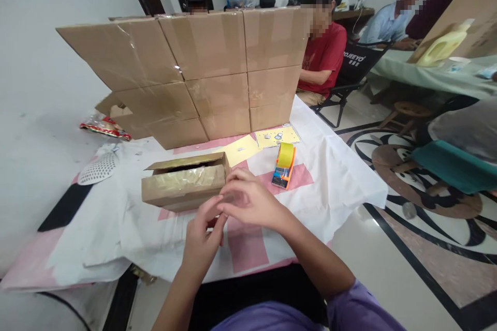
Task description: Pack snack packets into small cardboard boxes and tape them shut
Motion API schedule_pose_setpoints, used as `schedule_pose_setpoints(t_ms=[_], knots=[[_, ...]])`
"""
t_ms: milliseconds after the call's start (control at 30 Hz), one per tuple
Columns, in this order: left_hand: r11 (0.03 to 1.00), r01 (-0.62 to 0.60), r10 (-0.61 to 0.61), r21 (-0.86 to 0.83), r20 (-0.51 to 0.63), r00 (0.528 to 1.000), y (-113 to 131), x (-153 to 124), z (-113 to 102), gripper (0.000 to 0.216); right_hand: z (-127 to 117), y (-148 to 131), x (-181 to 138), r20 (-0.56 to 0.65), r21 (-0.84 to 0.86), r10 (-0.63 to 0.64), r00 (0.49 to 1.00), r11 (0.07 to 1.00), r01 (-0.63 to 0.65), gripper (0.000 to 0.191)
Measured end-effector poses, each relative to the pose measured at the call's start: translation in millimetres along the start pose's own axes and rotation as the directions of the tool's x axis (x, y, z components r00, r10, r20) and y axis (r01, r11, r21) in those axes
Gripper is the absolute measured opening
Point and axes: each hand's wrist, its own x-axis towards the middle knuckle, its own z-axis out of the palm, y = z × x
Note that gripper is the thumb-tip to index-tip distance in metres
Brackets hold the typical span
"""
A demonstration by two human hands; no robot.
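My left hand (204,227) and my right hand (254,200) meet over the near edge of the table, fingertips pinched together. Between them is a small, thin, see-through piece, too faint to name. Just beyond my fingers lies a small cardboard box (182,194), its top flap raised a little over a dark gap and shiny tape along its upper front. To the right of my right hand, a roll of yellow tape (286,155) sits in an orange tape dispenser (290,178) with a blue label.
A wall of taped cardboard boxes (217,88) stands across the back of the table. Yellow paper sheets (240,151) lie before it. At left are a white perforated piece (99,168) and a red packet (104,126). A person in red (332,57) sits beyond.
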Motion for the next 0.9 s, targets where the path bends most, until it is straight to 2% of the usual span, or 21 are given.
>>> schedule_pose_setpoints(t_ms=[67,200,300,367,433,500,567,633,667,733,800,833,900], knots=[[1.0,0.024,-0.024,0.013,-0.017,1.0,-5.4,-0.6,-2.5,0.044,5.3,-0.4,7.1,0.044,-0.087,-0.033,0.998,0.996,0.037,0.003],[0.995,0.103,-0.103,-0.016,-0.056,0.993,-6.6,-1.3,-10.3,0.06,7.2,-0.7,12.5,0.109,-0.244,-0.079,0.991,0.964,0.104,0.011],[0.986,0.16,-0.163,-0.05,-0.064,0.985,-1.6,-3.0,-18.3,0.075,7.0,-1.5,16.8,0.141,-0.242,-0.094,0.985,0.962,0.127,0.009],[0.979,0.203,-0.204,-0.02,-0.05,0.978,2.9,-2.2,-26.0,0.081,5.6,-0.7,22.0,0.097,-0.193,-0.097,0.991,0.974,0.115,0.009],[0.98,0.171,-0.164,0.104,-0.067,0.984,6.9,2.8,-36.3,0.075,1.6,0.5,29.2,0.009,-0.106,-0.08,0.997,0.991,0.081,0.011],[0.951,0.038,0.007,0.305,-0.143,0.99,9.5,14.0,-48.1,0.058,-5.2,1.0,37.6,-0.079,-0.023,-0.042,0.996,0.999,0.04,0.013],[0.834,-0.142,0.262,0.534,-0.156,0.953,9.8,31.3,-59.0,0.048,-13.2,0.4,46.3,-0.118,0.032,0.006,0.993,0.999,-0.002,0.014],[0.63,-0.294,0.453,0.719,-0.032,0.891,7.8,51.3,-66.5,0.055,-19.6,-0.4,54.6,-0.117,0.123,0.074,0.99,0.991,-0.059,0.015],[0.53,-0.346,0.492,0.775,0.051,0.869,5.9,60.7,-68.5,0.063,-21.5,-0.3,58.6,-0.094,0.203,0.121,0.988,0.974,-0.1,0.017],[0.402,-0.386,0.475,0.831,0.172,0.863,1.2,75.1,-69.5,0.076,-21.8,2.5,66.4,-0.013,0.409,0.226,0.974,0.89,-0.201,0.023],[0.371,-0.389,0.416,0.843,0.224,0.881,-3.4,81.8,-67.8,0.08,-17.2,10.2,74.6,0.098,0.554,0.308,0.946,0.773,-0.309,0.025],[0.372,-0.383,0.388,0.845,0.234,0.892,-5.0,82.7,-66.4,0.08,-13.3,16.0,78.8,0.142,0.575,0.338,0.93,0.737,-0.356,0.025],[0.374,-0.371,0.349,0.85,0.242,0.906,-6.5,81.5,-63.8,0.079,-3.1,31.2,87.4,0.176,0.518,0.388,0.905,0.745,-0.42,0.023]])
